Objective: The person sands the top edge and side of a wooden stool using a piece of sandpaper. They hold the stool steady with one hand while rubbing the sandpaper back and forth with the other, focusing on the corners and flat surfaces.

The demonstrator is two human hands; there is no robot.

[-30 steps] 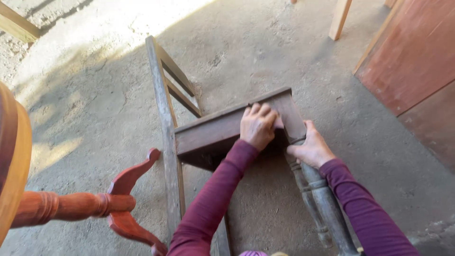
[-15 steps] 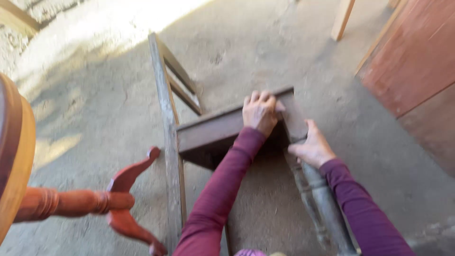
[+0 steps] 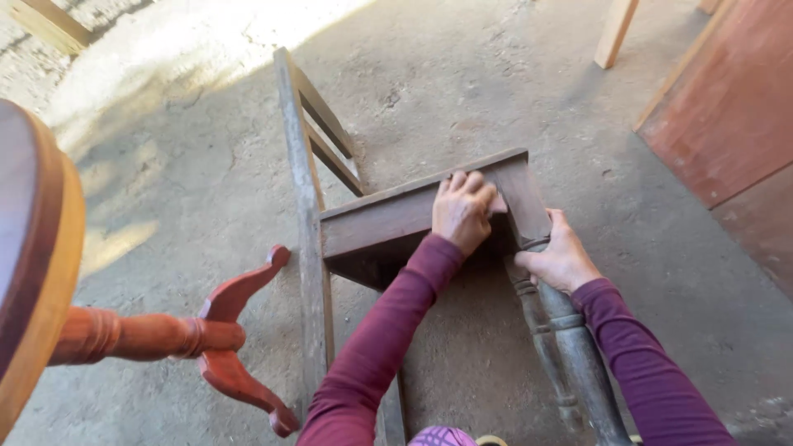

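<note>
An old grey-brown wooden chair [image 3: 388, 223] lies tipped on the concrete floor, its back slats pointing away. My left hand [image 3: 461, 211] presses on the seat rail near the corner, fingers curled over a small pale piece [image 3: 496, 204] that I cannot identify. Just to the right, my right hand [image 3: 563, 260] wraps the top of the turned chair leg [image 3: 570, 347], which runs toward me. Both arms wear dark red sleeves.
A red-brown turned pedestal with curved feet [image 3: 223, 330] lies at the left, joined to a round tabletop edge [image 3: 33, 264]. Reddish boards [image 3: 727, 124] lean at the right. A pale wooden post [image 3: 615, 33] stands at the back.
My left hand slid a little up the seat rail and came back toward me. The right hand stays on the leg; the view shifted slightly.
</note>
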